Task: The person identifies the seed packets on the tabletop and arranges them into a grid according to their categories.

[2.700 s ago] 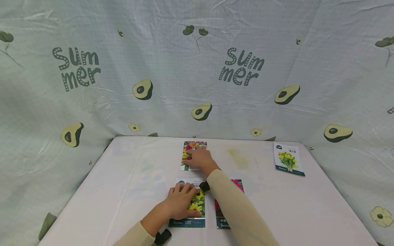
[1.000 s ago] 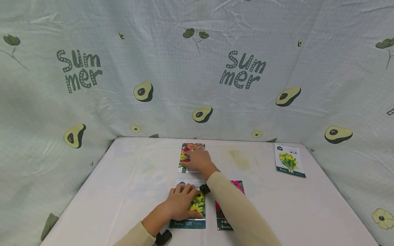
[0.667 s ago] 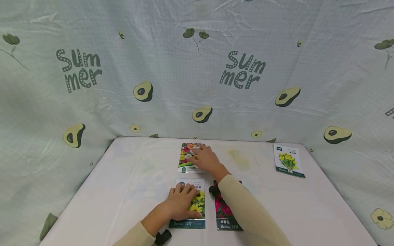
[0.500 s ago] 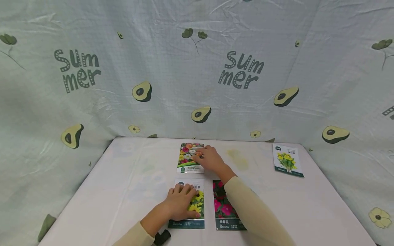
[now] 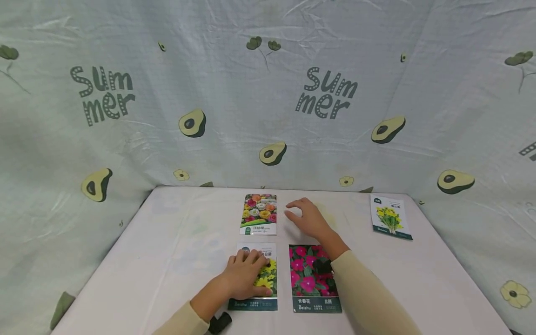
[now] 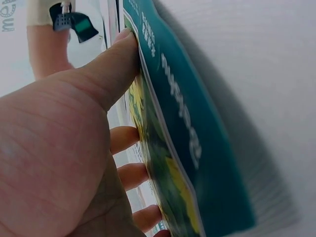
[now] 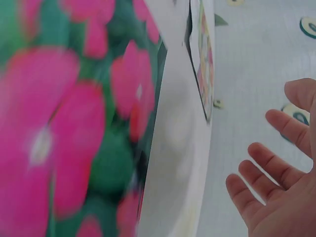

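The left hand (image 5: 244,277) still rests, fingers spread, on the yellow-flower packet (image 5: 269,275). Beyond lies the mixed-flower packet (image 5: 258,215), now uncovered; the right hand (image 5: 310,219), loosely curved and empty, has shifted right, baring more of the pink-flower packet (image 5: 307,281).

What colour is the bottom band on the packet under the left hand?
Dark teal with white print; the band shows best in the left wrist view.
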